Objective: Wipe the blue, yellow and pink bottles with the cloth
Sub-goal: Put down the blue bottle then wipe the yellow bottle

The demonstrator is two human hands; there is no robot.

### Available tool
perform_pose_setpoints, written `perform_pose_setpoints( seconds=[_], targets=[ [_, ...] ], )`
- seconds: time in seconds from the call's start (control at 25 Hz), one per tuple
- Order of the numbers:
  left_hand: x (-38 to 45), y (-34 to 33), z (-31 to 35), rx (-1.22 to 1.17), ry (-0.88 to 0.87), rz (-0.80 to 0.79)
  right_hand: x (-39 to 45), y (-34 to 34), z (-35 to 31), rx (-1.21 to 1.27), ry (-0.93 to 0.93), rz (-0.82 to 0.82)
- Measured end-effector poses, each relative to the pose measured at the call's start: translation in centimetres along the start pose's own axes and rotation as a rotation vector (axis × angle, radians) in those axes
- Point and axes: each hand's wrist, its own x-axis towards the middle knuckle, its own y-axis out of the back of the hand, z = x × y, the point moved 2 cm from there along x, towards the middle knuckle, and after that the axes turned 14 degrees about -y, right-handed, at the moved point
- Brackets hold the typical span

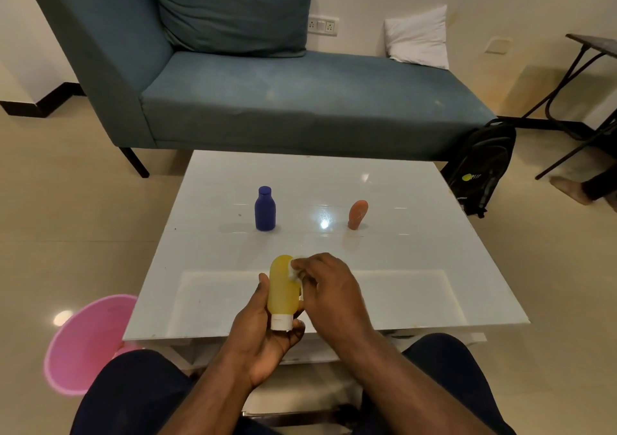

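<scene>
1. On the floor at far left, a pink bin [88, 344] sits beside our knee, likely for waste.
2. Blue bottle [265, 209] stands upright on the white glossy table [417, 267], left of centre, well apart from our hands; it waits within reach.
3. Left hand [263, 338] curls round the yellow bottle [283, 287], cap toward us, holding it above the table's near edge so its side faces the cloth.
4. Right hand [330, 287] pinches a small white cloth [295, 269] against the bottle's upper right side; we judge the wiping under way.
5. Pink bottle [358, 214] stands cap-down, right of centre, untouched.
</scene>
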Motion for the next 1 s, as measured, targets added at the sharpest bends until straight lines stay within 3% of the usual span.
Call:
perform_pose_setpoints(
  seconds=[0.2,0.32,0.52,0.64,0.8,1.0],
  targets=[
    [0.1,0.1,0.0,-0.027,0.038,-0.036,-2.8,-0.4,-0.6,-0.084,0.17,-0.172],
    [-0.1,-0.1,-0.2,-0.036,0.025,-0.034,-0.5,-0.2,0.1,-0.049,0.029,-0.077],
    [-0.5,-0.2,0.1,-0.054,0.046,-0.074,-2.9,-0.5,-1.1,-0.17,0.22,-0.165],
    [-0.5,-0.2,-0.2,-0.042,0.052,-0.076,0.2,0.1,-0.7,-0.115,0.063,-0.063],
    [-0.7,0.1,-0.3,0.021,0.049,-0.107,-1.6,-0.3,-2.0,-0.189,0.221,-0.104],
    [-0.4,0.1,-0.4,0.001,0.027,-0.122,0.4,0.1,-1.5,-0.212,0.123,-0.1]
  ],
)
